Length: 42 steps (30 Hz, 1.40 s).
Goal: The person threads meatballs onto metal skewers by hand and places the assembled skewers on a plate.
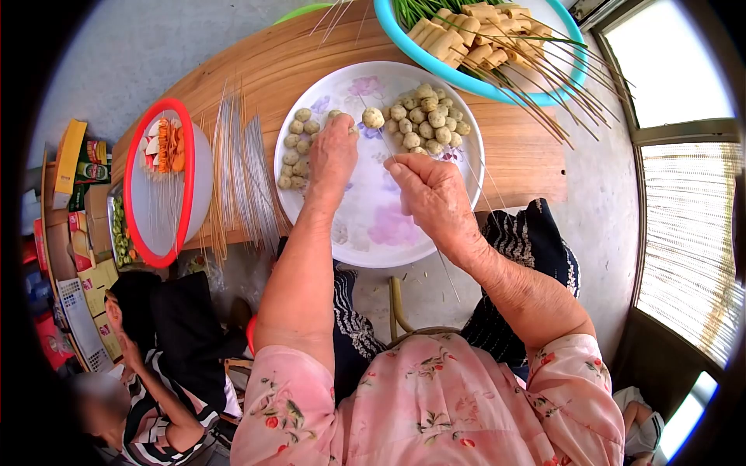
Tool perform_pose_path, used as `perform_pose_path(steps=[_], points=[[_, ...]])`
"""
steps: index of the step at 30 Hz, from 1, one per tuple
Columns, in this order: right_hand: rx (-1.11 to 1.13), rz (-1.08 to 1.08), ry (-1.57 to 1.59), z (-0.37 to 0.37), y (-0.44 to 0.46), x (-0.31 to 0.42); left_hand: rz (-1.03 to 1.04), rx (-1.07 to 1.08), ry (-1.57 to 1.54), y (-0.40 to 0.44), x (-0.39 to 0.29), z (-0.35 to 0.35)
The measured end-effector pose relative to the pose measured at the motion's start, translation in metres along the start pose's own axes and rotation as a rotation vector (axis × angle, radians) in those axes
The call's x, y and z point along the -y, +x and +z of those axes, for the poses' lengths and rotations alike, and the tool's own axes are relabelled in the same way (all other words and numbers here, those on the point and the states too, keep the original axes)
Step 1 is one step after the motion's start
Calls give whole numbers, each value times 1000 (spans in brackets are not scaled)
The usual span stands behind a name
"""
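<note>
My right hand [437, 194] is closed round a thin metal skewer [445, 272], whose lower end sticks out below the fist. One speckled, pale meatball [373, 117] is on the skewer's upper end. My left hand [334, 151] is pinched at the plate's left side; a meatball [353, 131] partly shows at its fingertips, which are mostly hidden. Both hands are over a large white plate [381, 260] with a flower pattern. Loose meatballs [291, 155] lie on its left, and a bigger heap of meatballs [427, 116] fills its upper right.
Many loose skewers [237, 171] lie left of the plate on the wooden table [521, 155]. Beside them stands a red-rimmed basket [186, 132] with filled skewers. A blue-rimmed basket [423, 58] at the back holds skewered tan rolls and greens. Another person [167, 396] sits at lower left.
</note>
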State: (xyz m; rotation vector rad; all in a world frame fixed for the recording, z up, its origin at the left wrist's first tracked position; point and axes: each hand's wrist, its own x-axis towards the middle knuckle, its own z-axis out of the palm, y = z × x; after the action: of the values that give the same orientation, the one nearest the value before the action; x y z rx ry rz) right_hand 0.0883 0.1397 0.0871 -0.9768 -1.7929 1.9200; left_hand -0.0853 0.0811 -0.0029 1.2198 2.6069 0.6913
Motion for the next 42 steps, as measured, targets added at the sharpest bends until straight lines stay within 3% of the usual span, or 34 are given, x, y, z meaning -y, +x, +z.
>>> perform_pose_path(steps=[2,6,10,31,42], points=[[-9,-29,-20,-1,0,-3,-11,-46,-40,1,4,6],[5,-49,-55,-3,1,-6,-446,2,-960,9,2,-13],[79,-24,-111,-2,-4,6,-612,-17,-1475,14,5,-40],[98,-41,-140,1,-3,-2,-520,44,-1554,11,-1,-47],[-19,-109,-158,2,1,-8,-480,217,-1411,2,-33,-51]])
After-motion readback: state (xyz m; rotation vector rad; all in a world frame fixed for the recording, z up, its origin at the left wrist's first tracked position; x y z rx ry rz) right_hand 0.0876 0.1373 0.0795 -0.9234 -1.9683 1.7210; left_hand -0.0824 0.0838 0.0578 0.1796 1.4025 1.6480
